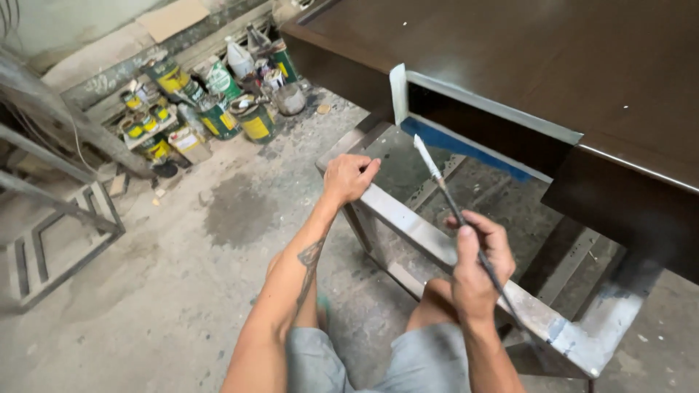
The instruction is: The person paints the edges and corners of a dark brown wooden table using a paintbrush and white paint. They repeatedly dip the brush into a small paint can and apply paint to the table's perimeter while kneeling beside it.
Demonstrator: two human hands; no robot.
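Paintbrush (455, 211) gripped in right hand (477, 266) fingers, white tip aimed at taped drawer opening (480, 135) of dark cabinet; left hand (349, 178) curled on metal frame (408, 218); steady edge stroke judged needed next

single head view, looking down, close

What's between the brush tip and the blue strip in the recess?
Nothing: in the head view, the brush in the right hand has its white tip just short of the blue strip, with only open air and the stand's grey metal frame behind.
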